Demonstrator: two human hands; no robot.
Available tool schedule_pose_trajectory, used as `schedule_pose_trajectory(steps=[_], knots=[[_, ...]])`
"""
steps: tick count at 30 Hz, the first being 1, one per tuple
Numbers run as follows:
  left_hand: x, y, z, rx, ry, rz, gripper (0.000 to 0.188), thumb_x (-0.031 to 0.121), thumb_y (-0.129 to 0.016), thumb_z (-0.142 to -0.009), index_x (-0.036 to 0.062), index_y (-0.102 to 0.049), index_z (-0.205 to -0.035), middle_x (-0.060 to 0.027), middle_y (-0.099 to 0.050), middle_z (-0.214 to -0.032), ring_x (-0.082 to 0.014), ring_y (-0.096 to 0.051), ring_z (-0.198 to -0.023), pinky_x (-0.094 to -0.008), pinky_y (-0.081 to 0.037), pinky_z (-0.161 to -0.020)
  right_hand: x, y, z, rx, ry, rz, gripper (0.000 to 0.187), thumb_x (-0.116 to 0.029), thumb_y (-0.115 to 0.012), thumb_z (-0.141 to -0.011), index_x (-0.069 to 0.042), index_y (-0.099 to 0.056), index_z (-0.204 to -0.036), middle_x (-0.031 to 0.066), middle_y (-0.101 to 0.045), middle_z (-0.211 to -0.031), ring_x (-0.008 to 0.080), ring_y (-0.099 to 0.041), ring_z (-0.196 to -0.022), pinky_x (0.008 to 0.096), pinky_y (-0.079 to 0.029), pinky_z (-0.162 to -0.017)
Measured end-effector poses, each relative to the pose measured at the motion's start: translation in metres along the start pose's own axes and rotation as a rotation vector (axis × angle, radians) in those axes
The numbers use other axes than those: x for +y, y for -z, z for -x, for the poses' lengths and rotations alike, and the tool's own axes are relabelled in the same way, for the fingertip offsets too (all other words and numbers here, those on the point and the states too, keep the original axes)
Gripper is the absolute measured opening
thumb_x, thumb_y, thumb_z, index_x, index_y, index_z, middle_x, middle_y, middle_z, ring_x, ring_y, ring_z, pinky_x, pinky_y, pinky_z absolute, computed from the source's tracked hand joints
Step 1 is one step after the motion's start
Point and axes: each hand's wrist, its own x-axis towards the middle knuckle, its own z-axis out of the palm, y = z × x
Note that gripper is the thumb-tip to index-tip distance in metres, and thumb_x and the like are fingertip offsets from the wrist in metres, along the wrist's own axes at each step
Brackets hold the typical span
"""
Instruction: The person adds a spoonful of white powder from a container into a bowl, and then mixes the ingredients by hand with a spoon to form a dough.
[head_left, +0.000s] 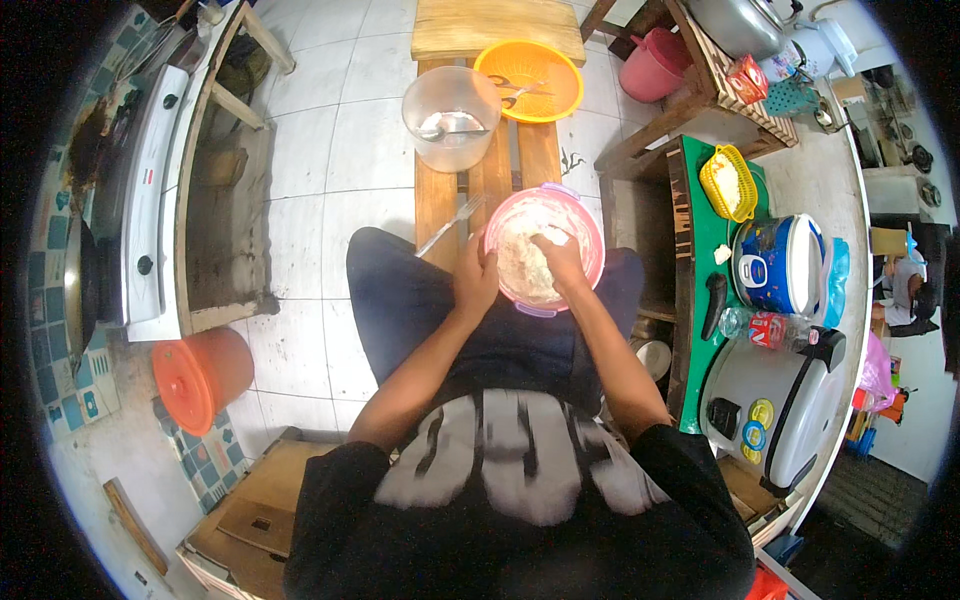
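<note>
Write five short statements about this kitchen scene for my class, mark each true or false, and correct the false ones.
1. The right hand is inside the pink bowl. True.
2. The left hand is gripping the fork. False: it holds the bowl at its left side, and the fork lies apart from it on the wooden bench.
3. The yellow basket stands on the green surface. True.
4. The orange bucket stands uncovered. False: a lid sits on it.
5. The clear tub stands on the bench. True.
</note>
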Motion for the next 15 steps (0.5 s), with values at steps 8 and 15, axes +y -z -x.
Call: schedule_pose_trajectory(steps=[8, 15], knots=[[0.012, -0.004, -0.003, -0.04, 0.088, 0.053, 0.039, 0.008, -0.057, -0.092, 0.002, -0.056, -0.131, -0.0212, -0.065, -0.113, -0.0327, -0.066, -0.096, -0.0372, -0.051, -0.082, 0.015, 0.026, -0.011, 0.026, 0.486, 0.492, 0.034, -0.015, -0.069, -0.091, 0.007, -0.063, -0.117, 0.0211, -0.069, -0.108, 0.0327, -0.066, -0.102, 0.0378, -0.049, -0.093], [0.01, 0.004, -0.001, -0.025, 0.121, 0.023, 0.041, 0.008, -0.055, -0.092, 0.0022, -0.054, -0.132, -0.022, -0.065, -0.115, -0.0338, -0.066, -0.101, -0.0385, -0.051, -0.085, -0.067, 0.031, 0.043, -0.394, 0.584, 1.024, 0.035, -0.001, -0.061, -0.085, 0.003, -0.062, -0.119, 0.0307, -0.062, -0.115, 0.0439, -0.059, -0.111, 0.0454, -0.048, -0.098]])
